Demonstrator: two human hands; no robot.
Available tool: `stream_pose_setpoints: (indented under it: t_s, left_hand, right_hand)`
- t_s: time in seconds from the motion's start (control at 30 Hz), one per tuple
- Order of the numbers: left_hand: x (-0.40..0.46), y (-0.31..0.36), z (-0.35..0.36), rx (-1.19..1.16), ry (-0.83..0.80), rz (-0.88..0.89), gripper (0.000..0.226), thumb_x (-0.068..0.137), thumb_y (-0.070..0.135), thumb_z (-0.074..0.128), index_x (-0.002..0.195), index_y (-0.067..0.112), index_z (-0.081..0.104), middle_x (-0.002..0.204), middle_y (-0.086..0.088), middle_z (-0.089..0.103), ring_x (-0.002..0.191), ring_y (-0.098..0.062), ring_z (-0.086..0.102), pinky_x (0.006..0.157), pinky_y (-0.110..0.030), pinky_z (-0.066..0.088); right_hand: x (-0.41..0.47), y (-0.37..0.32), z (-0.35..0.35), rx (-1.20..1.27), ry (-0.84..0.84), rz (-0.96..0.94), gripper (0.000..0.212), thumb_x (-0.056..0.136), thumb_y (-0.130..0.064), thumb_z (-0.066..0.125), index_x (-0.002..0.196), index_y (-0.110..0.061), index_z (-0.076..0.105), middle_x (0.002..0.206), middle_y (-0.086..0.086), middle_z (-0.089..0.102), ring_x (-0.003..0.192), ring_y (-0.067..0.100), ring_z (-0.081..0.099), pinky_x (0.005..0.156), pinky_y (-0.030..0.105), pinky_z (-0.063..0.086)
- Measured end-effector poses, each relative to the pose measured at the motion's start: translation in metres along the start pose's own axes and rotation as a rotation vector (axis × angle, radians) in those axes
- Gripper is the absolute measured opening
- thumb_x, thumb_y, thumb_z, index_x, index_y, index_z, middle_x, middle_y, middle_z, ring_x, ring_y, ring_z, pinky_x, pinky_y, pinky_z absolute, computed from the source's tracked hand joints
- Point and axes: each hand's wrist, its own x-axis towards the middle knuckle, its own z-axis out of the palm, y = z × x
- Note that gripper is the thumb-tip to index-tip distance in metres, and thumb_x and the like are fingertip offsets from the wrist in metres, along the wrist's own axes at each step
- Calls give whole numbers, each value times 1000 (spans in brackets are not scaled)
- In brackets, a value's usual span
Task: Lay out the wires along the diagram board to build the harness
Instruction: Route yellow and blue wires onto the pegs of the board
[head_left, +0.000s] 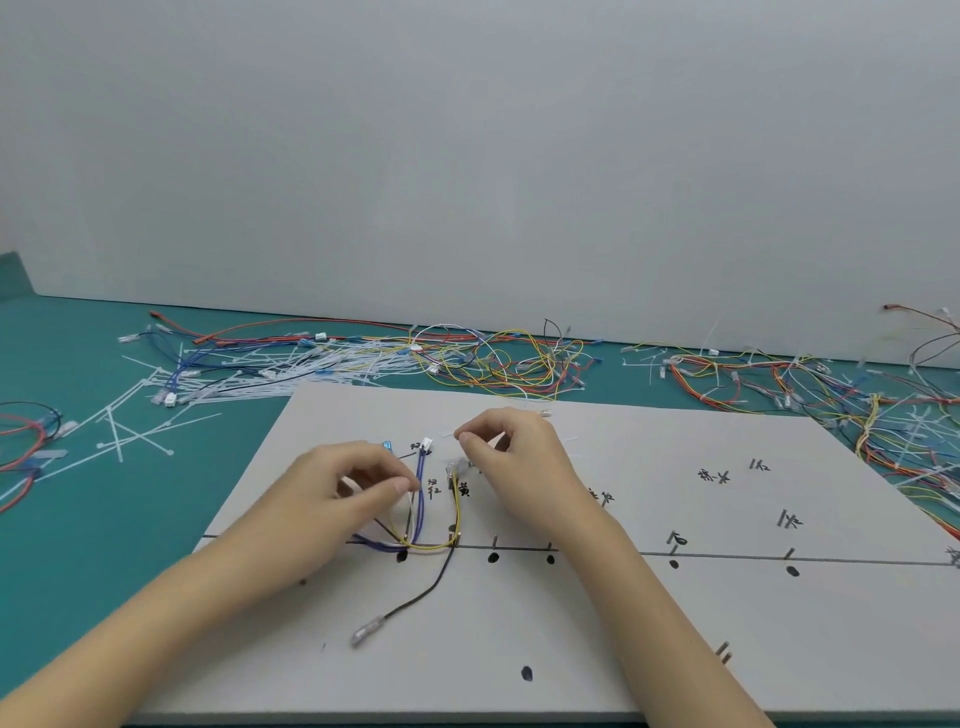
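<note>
A white diagram board (649, 613) with a drawn black line, dots and handwritten labels lies on the teal table. A small bundle of blue, white, yellow and black wires (422, 525) loops on the board's left part. My left hand (343, 493) pinches the bundle's wires between thumb and fingers. My right hand (519, 462) pinches a thin white cable tie (451, 434) just above the yellow wire (457, 512). A black wire with a clear-sleeved terminal (366, 634) trails toward the board's front. A white connector (427, 443) sits at the blue wires' top end.
Loose white cable ties (156, 415) and tangled coloured wires (493, 358) lie along the back of the teal table (78, 519). More harness bundles (831, 395) pile up at the right. Red and blue wires (26, 441) sit at the left edge. A grey wall stands behind.
</note>
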Motion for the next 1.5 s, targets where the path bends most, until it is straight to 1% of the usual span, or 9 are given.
stream_pose_setpoints:
  t_s: [0.13, 0.27, 0.5, 0.77, 1.0, 1.13, 1.27, 1.4, 1.5]
  left_hand:
    - [3, -11, -10, 148, 70, 7, 18, 92, 21, 64, 80, 33, 73, 81, 13, 68, 78, -5, 58, 66, -14, 41]
    - [1, -18, -9, 461, -37, 85, 14, 93, 27, 61, 84, 38, 66, 83, 16, 61, 88, -1, 51, 79, -25, 42]
    - [0, -23, -8, 469, -101, 126, 16, 93, 25, 60, 86, 39, 65, 82, 16, 56, 88, -1, 50, 72, -19, 41]
    - [1, -22, -11, 466, -97, 128, 14, 91, 25, 63, 87, 38, 64, 83, 17, 56, 89, 0, 51, 73, -16, 42]
    - [4, -23, -25, 474, -23, 85, 17, 82, 27, 72, 73, 35, 60, 78, 15, 57, 86, -3, 52, 71, -25, 45]
    - [5, -26, -32, 499, -55, 36, 16, 80, 28, 74, 71, 33, 61, 85, 25, 58, 83, -2, 54, 67, -24, 47]
    - [6, -29, -36, 514, -38, 16, 14, 79, 32, 74, 73, 37, 63, 84, 23, 57, 86, 2, 52, 66, -19, 41]
    - [8, -30, -43, 497, -47, -26, 21, 78, 25, 76, 79, 42, 63, 86, 26, 58, 77, -2, 57, 64, -24, 46]
    - [9, -32, -47, 505, -43, -41, 24, 77, 22, 77, 79, 42, 63, 83, 26, 60, 73, -2, 58, 61, -23, 44]
  right_hand:
    - [-5, -3, 4, -91, -76, -41, 10, 83, -23, 65, 74, -25, 69, 79, -12, 65, 63, -5, 52, 61, 14, 38]
    - [-7, -3, 5, -155, -164, -43, 4, 81, -19, 70, 77, -19, 70, 78, -7, 68, 63, -1, 53, 64, 18, 45]
    - [-8, -3, 8, -162, -147, -25, 8, 82, -18, 68, 75, -23, 66, 81, -6, 68, 72, 6, 58, 72, 28, 52]
    - [-8, -3, 7, -169, -156, -16, 8, 83, -19, 67, 76, -24, 67, 80, -7, 68, 70, 4, 57, 71, 27, 52]
    - [-8, -2, 6, -164, -155, -19, 9, 83, -19, 66, 76, -24, 68, 79, -8, 68, 69, 2, 57, 71, 28, 52]
    - [-8, -2, 6, -172, -156, -26, 8, 82, -19, 66, 76, -24, 68, 80, -9, 67, 71, 3, 56, 73, 30, 53]
    - [-8, -1, 6, -168, -152, -27, 7, 82, -19, 67, 76, -23, 68, 79, -9, 67, 70, 2, 57, 71, 26, 51]
    - [-7, 0, 6, -168, -151, -27, 7, 82, -19, 67, 77, -22, 69, 78, -9, 67, 69, 2, 57, 69, 24, 50]
    - [-7, 0, 6, -165, -152, -29, 7, 82, -18, 66, 77, -22, 69, 79, -9, 67, 71, 3, 58, 71, 26, 52]
